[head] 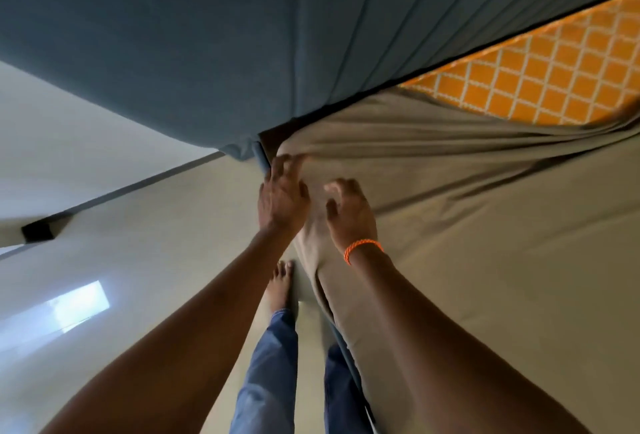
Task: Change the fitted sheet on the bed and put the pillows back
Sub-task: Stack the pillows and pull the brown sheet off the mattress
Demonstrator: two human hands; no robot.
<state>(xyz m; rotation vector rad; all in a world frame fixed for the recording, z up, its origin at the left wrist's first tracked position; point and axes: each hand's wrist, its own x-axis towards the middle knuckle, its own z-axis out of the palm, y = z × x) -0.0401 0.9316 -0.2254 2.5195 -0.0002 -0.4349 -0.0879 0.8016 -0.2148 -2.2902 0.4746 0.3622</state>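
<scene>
Left hand grip: the left hand (282, 200) reaches to the corner of the bed, its fingers curled into a bunched fold of the olive fitted sheet (485, 226), pinching the cloth at the corner.
Right hand grip: the right hand (348, 212) lies just beside the left, fingers bent and pressing into the same sheet; whether it truly grasps the cloth cannot be told through the blur.
Fitted sheet: it covers most of the near side of the mattress, with creases running from the gripped corner toward the far right.
Mattress: an orange mattress (540, 80) with a white diamond lattice pattern shows bare at upper right, beyond the sheet's loose edge.
Headboard: a blue-grey padded headboard (207, 35) fills the top of the view and meets the bed at the gripped corner.
Wrist: an orange braided band (362, 248) circles the right wrist.
Person: a bare foot (280, 286) and blue jeans (266, 371) stand on the pale floor (121, 312) beside the bed.
</scene>
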